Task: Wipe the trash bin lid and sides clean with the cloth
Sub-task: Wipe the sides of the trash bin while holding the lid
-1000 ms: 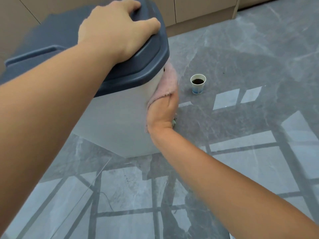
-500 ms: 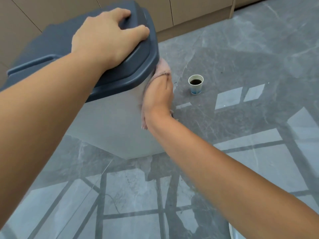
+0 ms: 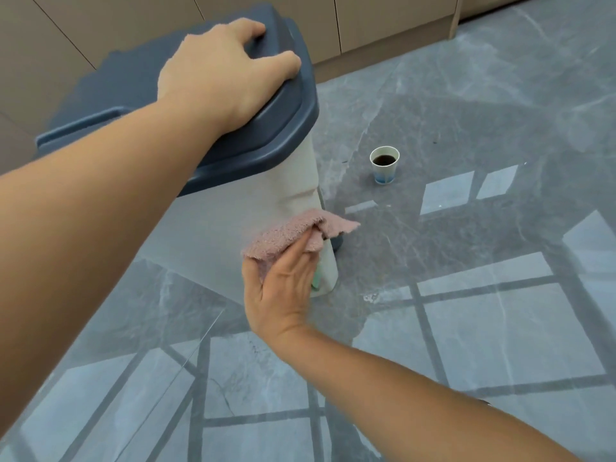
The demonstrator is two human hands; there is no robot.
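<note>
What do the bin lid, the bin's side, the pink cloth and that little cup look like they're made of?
By looks: lid, dark blue moulded plastic, matte with sheen on its rounded rim; bin side, pale grey plastic, probably, smooth and matte; cloth, pink terry or microfibre, fuzzy looped pile; cup, paper likely, thin white rim, blue print low down.

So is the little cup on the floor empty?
Not empty. The paper cup stands upright on the floor, with dark liquid visible inside; how full, cannot tell.
</note>
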